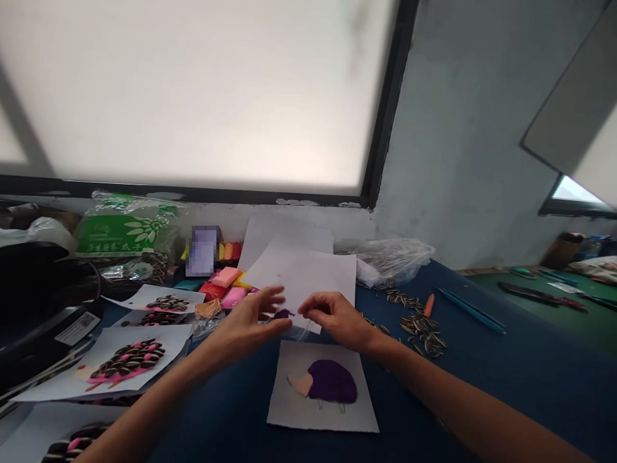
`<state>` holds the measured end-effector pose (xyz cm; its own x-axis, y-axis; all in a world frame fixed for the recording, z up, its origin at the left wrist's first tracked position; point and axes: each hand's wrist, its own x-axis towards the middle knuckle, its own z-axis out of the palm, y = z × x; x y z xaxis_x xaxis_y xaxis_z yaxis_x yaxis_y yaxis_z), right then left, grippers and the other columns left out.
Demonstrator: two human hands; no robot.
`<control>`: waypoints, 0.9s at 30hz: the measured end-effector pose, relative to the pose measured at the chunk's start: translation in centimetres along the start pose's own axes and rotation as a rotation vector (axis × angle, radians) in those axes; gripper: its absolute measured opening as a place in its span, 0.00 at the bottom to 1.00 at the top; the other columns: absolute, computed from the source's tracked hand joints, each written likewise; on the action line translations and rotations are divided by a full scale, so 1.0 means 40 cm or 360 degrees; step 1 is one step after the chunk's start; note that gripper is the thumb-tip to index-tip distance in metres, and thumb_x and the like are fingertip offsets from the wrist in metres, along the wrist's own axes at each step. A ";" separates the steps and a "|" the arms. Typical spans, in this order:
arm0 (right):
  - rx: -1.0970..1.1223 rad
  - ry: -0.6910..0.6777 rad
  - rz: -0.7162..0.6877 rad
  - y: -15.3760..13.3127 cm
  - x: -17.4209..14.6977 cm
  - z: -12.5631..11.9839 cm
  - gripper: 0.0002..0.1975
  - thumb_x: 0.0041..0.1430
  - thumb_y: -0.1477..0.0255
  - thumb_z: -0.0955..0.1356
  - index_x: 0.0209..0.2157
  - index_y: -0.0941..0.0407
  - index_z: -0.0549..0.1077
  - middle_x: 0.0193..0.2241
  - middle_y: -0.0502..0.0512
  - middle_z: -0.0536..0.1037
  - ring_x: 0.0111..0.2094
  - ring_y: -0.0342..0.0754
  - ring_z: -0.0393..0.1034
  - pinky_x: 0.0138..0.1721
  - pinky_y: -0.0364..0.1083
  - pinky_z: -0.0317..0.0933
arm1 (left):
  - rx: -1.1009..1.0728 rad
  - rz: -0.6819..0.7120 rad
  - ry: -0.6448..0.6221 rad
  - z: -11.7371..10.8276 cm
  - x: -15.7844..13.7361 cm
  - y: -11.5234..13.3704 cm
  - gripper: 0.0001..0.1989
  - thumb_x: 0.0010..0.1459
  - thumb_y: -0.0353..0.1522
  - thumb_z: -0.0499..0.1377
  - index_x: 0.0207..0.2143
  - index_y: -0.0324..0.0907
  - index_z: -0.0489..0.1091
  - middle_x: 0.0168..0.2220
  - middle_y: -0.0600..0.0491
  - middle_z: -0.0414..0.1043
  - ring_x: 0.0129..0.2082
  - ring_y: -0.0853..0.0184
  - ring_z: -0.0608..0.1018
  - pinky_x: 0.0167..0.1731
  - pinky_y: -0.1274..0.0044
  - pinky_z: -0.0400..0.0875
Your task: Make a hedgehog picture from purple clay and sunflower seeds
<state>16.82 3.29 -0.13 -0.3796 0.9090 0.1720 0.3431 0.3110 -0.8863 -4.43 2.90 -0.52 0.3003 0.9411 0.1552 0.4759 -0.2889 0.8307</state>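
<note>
My left hand [258, 316] is held over the table with its fingers apart and nothing visible in its grasp. To its right, my right hand [335, 316] has thumb and fingers pinched together; whatever is between the tips is too small to make out. Between the hands a dark purple lump of clay [283, 314] lies on clear plastic wrap. Closer to me is a white paper card [284, 411] with a hedgehog picture. Its body is purple clay [332, 382], its snout peach clay [301, 384], and its legs are only pencil lines.
Finished cards [125, 360] with striped seeds on pink clay lie at left. Coloured clay packs [226, 278] and a green seed bag [130, 225] stand behind. Loose sunflower seeds [424, 331], an orange stick [429, 305] and blue tweezers [472, 310] are at right. Blank paper sheets [308, 273] lie near the wall.
</note>
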 end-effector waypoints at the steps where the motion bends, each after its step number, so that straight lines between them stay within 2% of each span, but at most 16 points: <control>1: 0.0003 0.0008 -0.0002 -0.005 -0.003 0.002 0.07 0.60 0.73 0.66 0.36 0.57 0.77 0.30 0.52 0.76 0.32 0.44 0.68 0.33 0.43 0.62 | -0.0183 -0.0043 -0.0073 0.006 0.000 0.002 0.26 0.50 0.45 0.62 0.48 0.39 0.71 0.41 0.45 0.79 0.39 0.57 0.81 0.37 0.70 0.76; 3: -0.0012 0.0024 0.0015 -0.015 -0.007 0.002 0.08 0.59 0.71 0.67 0.38 0.58 0.77 0.30 0.52 0.76 0.31 0.44 0.68 0.31 0.42 0.61 | -0.0341 -0.0121 -0.0124 0.018 0.000 -0.001 0.19 0.49 0.46 0.62 0.35 0.39 0.73 0.31 0.48 0.79 0.30 0.60 0.81 0.29 0.72 0.75; 4: -0.0026 0.0018 0.0030 -0.018 -0.009 0.002 0.07 0.59 0.70 0.68 0.37 0.58 0.77 0.30 0.53 0.76 0.30 0.44 0.68 0.29 0.42 0.61 | -0.0351 -0.0141 -0.0106 0.022 0.000 -0.004 0.18 0.50 0.46 0.60 0.32 0.39 0.72 0.30 0.48 0.79 0.28 0.61 0.81 0.27 0.73 0.75; 7: -0.0074 -0.0031 0.0072 -0.024 -0.010 0.003 0.07 0.58 0.73 0.67 0.28 0.59 0.76 0.25 0.52 0.76 0.26 0.43 0.66 0.27 0.41 0.59 | -0.0381 -0.0158 -0.0055 0.032 0.003 -0.012 0.20 0.50 0.49 0.59 0.33 0.40 0.72 0.32 0.47 0.80 0.28 0.61 0.82 0.25 0.74 0.75; 10: -0.0135 0.0037 0.0095 -0.021 -0.002 0.006 0.09 0.58 0.76 0.66 0.25 0.59 0.73 0.24 0.51 0.75 0.25 0.42 0.65 0.27 0.41 0.58 | -0.0340 -0.0166 -0.0032 0.032 0.007 -0.013 0.23 0.51 0.51 0.56 0.35 0.39 0.71 0.32 0.45 0.80 0.28 0.60 0.82 0.26 0.73 0.75; 13: -0.0203 0.0158 0.0119 -0.014 0.011 0.002 0.10 0.59 0.76 0.65 0.23 0.58 0.71 0.22 0.51 0.73 0.25 0.42 0.65 0.26 0.41 0.57 | -0.0159 -0.0150 0.0094 0.016 0.007 -0.012 0.24 0.59 0.48 0.49 0.42 0.39 0.71 0.37 0.43 0.80 0.32 0.58 0.82 0.31 0.69 0.76; 15: -0.0235 0.0247 0.0139 -0.009 0.018 -0.009 0.11 0.61 0.75 0.64 0.23 0.57 0.68 0.23 0.51 0.73 0.24 0.42 0.66 0.26 0.41 0.58 | 0.0044 -0.0113 0.0200 0.004 0.003 -0.016 0.19 0.60 0.43 0.49 0.43 0.41 0.71 0.42 0.43 0.78 0.38 0.56 0.81 0.39 0.66 0.74; 17: -0.0245 0.0304 0.0165 -0.005 0.021 -0.023 0.12 0.63 0.74 0.63 0.25 0.57 0.67 0.23 0.51 0.74 0.23 0.42 0.67 0.26 0.41 0.58 | 0.0264 -0.0063 0.0247 -0.002 -0.002 -0.026 0.11 0.56 0.37 0.54 0.37 0.43 0.72 0.45 0.43 0.77 0.45 0.51 0.78 0.45 0.62 0.70; 19: -0.0237 0.0316 0.0189 -0.001 0.021 -0.036 0.11 0.64 0.74 0.62 0.26 0.57 0.67 0.23 0.51 0.75 0.22 0.41 0.67 0.26 0.41 0.58 | 0.0440 -0.0019 0.0228 -0.001 -0.007 -0.037 0.04 0.50 0.30 0.57 0.30 0.43 0.71 0.45 0.42 0.75 0.48 0.46 0.75 0.48 0.59 0.67; 22: -0.0202 0.0298 0.0211 0.005 0.015 -0.042 0.08 0.63 0.76 0.62 0.29 0.58 0.68 0.25 0.52 0.76 0.22 0.41 0.68 0.25 0.40 0.59 | 0.0584 0.0026 0.0193 0.008 -0.013 -0.046 0.05 0.48 0.26 0.56 0.27 0.42 0.70 0.42 0.41 0.75 0.46 0.46 0.75 0.48 0.57 0.65; 24: -0.0167 0.0265 0.0226 0.009 0.010 -0.037 0.04 0.61 0.77 0.63 0.32 0.58 0.69 0.27 0.52 0.76 0.24 0.42 0.69 0.26 0.40 0.60 | 0.0637 0.0067 0.0203 0.012 -0.014 -0.039 0.06 0.51 0.26 0.55 0.29 0.42 0.71 0.43 0.41 0.74 0.48 0.48 0.74 0.50 0.58 0.65; 27: -0.0102 0.0211 0.0218 0.007 0.003 -0.026 0.04 0.57 0.80 0.65 0.33 0.58 0.70 0.27 0.51 0.76 0.26 0.42 0.68 0.27 0.41 0.61 | 0.0503 0.0100 0.0246 0.017 -0.014 -0.010 0.12 0.59 0.35 0.53 0.42 0.43 0.71 0.48 0.43 0.74 0.51 0.52 0.73 0.51 0.62 0.67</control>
<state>17.75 3.78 0.08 -0.2109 0.9712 0.1106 0.4394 0.1953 -0.8768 -4.23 2.36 -1.29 0.2198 0.9283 0.2998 0.6998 -0.3642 0.6145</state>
